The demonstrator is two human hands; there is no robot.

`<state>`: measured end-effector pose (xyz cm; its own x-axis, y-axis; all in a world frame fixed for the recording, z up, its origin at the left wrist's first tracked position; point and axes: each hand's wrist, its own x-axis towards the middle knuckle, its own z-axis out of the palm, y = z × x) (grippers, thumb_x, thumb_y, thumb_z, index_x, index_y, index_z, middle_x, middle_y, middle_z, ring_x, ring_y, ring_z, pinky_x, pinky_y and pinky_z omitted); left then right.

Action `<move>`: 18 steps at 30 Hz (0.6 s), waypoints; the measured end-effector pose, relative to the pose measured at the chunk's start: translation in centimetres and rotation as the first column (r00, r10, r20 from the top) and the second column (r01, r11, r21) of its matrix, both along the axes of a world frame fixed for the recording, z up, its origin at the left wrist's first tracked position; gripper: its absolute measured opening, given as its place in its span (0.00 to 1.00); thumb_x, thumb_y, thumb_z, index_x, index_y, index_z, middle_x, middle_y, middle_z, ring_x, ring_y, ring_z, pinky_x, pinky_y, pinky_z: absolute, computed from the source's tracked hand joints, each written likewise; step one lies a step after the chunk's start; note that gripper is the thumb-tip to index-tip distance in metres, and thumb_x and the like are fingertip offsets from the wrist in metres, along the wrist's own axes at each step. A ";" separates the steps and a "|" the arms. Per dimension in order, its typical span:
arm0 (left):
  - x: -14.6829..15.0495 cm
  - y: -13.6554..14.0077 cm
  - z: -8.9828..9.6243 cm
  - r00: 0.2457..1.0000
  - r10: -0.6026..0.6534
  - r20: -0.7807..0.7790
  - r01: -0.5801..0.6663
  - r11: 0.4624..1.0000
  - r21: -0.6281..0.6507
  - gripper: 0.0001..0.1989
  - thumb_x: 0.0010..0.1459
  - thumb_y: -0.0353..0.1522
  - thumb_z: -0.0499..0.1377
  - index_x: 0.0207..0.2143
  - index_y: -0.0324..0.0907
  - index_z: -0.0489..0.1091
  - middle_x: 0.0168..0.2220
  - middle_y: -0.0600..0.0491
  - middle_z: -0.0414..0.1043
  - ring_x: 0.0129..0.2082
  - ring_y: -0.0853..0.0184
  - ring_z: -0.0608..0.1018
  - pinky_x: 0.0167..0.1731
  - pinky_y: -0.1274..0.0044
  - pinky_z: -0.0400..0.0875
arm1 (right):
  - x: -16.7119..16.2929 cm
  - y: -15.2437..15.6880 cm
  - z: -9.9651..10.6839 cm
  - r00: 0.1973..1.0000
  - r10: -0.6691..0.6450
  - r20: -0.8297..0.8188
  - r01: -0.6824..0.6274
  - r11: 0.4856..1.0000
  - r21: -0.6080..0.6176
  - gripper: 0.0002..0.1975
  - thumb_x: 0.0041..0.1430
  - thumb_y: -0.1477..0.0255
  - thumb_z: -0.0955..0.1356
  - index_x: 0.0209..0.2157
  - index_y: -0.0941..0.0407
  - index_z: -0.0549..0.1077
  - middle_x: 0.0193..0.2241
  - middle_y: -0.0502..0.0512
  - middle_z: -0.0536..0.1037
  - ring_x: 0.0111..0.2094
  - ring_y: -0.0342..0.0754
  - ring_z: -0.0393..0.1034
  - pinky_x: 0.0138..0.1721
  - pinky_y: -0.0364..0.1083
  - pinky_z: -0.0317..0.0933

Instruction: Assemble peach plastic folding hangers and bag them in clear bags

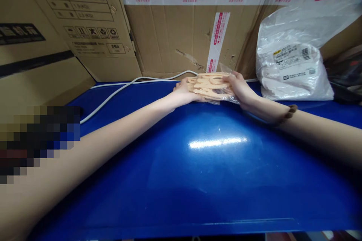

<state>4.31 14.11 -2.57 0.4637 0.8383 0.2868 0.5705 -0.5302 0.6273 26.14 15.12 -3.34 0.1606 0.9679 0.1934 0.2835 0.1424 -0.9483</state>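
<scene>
Between my two hands is a clear plastic bag [210, 86] with several flat, peach-coloured pieces inside; they have cut-out openings, and their exact kind I cannot make out. My left hand [185, 92] is closed on the bag's left edge. At the right edge, my right hand [239, 87] grips the plastic, thumb on top. The bag is held near the back of the blue table [181, 180], in front of a cardboard box. A brown band circles my right wrist.
Large cardboard boxes [169, 30] with printed tape form a wall behind the table, with another box [93, 56] at the left. A white cable [113, 92] runs along the back left. At the back right stands a white plastic parcel bag [294, 71] with a label.
</scene>
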 end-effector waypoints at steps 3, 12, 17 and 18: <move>0.0 -0.2 0.2 0.996 0.002 0.091 0.008 0.994 -0.107 0.35 0.51 0.34 0.60 0.63 0.41 0.60 0.58 0.42 0.71 0.58 0.52 0.71 0.58 0.59 0.64 | -1.3 0.8 -0.1 0.997 0.012 0.077 -0.012 1.000 0.003 0.28 0.56 0.65 0.64 0.58 0.53 0.58 0.57 0.62 0.72 0.54 0.54 0.71 0.55 0.54 0.68; 1.0 -1.4 1.0 0.964 -0.040 0.264 0.088 0.981 -0.171 0.32 0.50 0.26 0.52 0.60 0.37 0.64 0.58 0.46 0.71 0.57 0.61 0.74 0.59 0.66 0.66 | -2.2 3.4 0.1 0.903 -0.024 0.429 -0.060 0.982 0.181 0.28 0.61 0.62 0.61 0.62 0.53 0.61 0.64 0.61 0.64 0.66 0.63 0.52 0.64 0.66 0.46; 0.7 -1.7 1.4 0.985 -0.046 0.165 0.064 0.992 -0.104 0.34 0.50 0.27 0.59 0.61 0.45 0.63 0.60 0.48 0.69 0.60 0.56 0.71 0.61 0.61 0.61 | -1.8 3.7 1.7 0.666 0.042 0.745 -0.282 0.939 0.199 0.25 0.63 0.60 0.60 0.57 0.56 0.70 0.61 0.63 0.68 0.63 0.65 0.58 0.63 0.63 0.49; 0.6 -1.7 1.4 0.988 -0.051 0.149 0.065 0.994 -0.091 0.33 0.51 0.28 0.60 0.61 0.45 0.64 0.60 0.48 0.69 0.60 0.56 0.70 0.61 0.61 0.61 | -1.8 3.9 1.9 0.638 0.068 0.767 -0.306 0.936 0.172 0.24 0.63 0.59 0.61 0.54 0.56 0.74 0.57 0.63 0.73 0.60 0.65 0.63 0.61 0.63 0.53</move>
<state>4.90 12.42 -1.15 0.4712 0.8381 0.2750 0.4392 -0.4933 0.7508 24.34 19.03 -1.39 -0.3306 0.8504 0.4093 0.8074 0.4794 -0.3439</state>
